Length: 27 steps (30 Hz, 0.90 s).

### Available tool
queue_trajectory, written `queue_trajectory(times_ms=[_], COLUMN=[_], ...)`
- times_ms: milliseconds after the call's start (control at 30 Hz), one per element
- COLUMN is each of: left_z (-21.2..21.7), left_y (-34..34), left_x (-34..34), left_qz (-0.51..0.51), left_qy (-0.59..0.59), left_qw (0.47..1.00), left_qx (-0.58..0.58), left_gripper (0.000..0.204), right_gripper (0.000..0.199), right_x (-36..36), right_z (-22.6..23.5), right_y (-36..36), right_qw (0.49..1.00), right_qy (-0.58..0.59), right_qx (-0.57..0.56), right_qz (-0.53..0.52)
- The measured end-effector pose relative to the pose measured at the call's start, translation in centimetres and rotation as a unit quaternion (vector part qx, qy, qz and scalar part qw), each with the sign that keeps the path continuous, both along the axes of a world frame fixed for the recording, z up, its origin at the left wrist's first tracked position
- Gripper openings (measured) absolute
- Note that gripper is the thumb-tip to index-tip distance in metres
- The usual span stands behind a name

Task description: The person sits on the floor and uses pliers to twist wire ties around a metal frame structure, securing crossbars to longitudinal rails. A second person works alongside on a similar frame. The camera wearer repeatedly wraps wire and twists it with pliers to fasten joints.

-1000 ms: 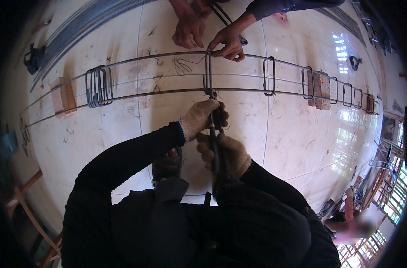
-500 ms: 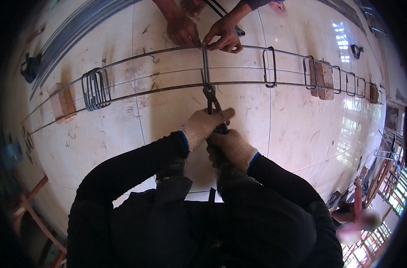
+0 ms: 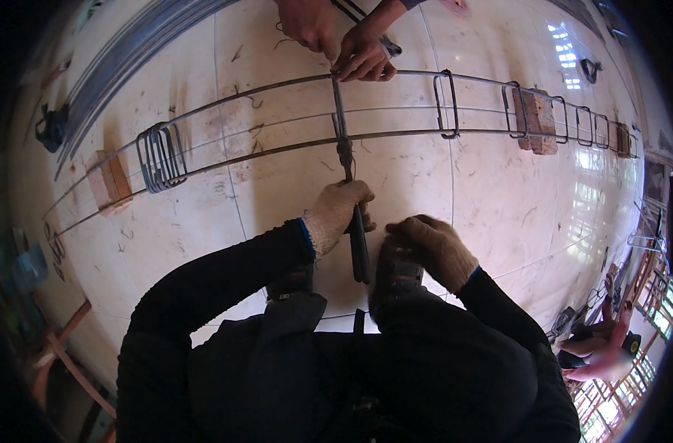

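My left hand [image 3: 335,214], in a beige knit glove, is closed around dark long-handled pincers [image 3: 359,255]. The handles lie side by side and point toward me. Their jaws are at the near rod [image 3: 274,150] of a steel bar frame, where a rectangular stirrup [image 3: 340,111] crosses it. My right hand [image 3: 436,249], gloved alike, is off the pincers, above my right boot [image 3: 395,277]. Its fingers are curled together, and what they may hold is hidden. Across the frame, a co-worker's hand [image 3: 362,55] pinches the far rod at the stirrup; the other hand [image 3: 308,26] is just above it.
Bricks [image 3: 109,181] [image 3: 534,122] prop the frame near both ends. Bunched stirrups [image 3: 161,157] hang at left, with several more spaced along the right. Long steel rods [image 3: 137,55] lie at the far left on the tiled floor [image 3: 292,111], among wire scraps. Another person [image 3: 599,351] is at the lower right.
My right hand has let go of the pincers and moved right. The pincers' handles have come together in my left hand. One co-worker's hand has lifted off the far rod.
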<state>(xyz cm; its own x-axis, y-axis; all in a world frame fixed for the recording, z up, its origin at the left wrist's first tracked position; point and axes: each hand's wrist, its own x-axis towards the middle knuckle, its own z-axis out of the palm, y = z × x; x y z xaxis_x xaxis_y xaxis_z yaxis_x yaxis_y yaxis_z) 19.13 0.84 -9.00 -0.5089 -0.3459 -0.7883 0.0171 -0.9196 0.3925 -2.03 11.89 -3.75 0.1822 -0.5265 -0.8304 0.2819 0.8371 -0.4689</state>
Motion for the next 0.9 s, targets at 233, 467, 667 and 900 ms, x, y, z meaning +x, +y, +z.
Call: queue_trajectory(times_ms=[233,467,667,900], left_z=[-1.4,1.4,5.0,1.1], left_y=[-0.5,-1.8,-2.8,-2.9], left_x=[-0.1,0.4,-1.2,-0.2], left_qz=[0.089,0.023,-0.149,0.000], left_qy=[0.263,0.093,-0.118,0.071], left_qw=[0.947,0.988,0.977,0.990], left_qx=[0.159,0.117,-0.100,0.119], left_gripper=[0.014,0.023,0.028,0.017], right_gripper=[0.066,0.020,0.030,0.047], right_x=[8.4,6.9,6.4,6.6], right_z=[-5.5,-0.3,1.7,0.6], right_y=[0.6,-3.0,-4.7,-2.0], right_qw=[0.878,0.953,0.995,0.918], right_qy=[-0.446,-0.272,-0.008,-0.369], right_qx=[-0.023,0.075,0.075,0.039], right_qz=[-0.172,-0.112,0.062,-0.139])
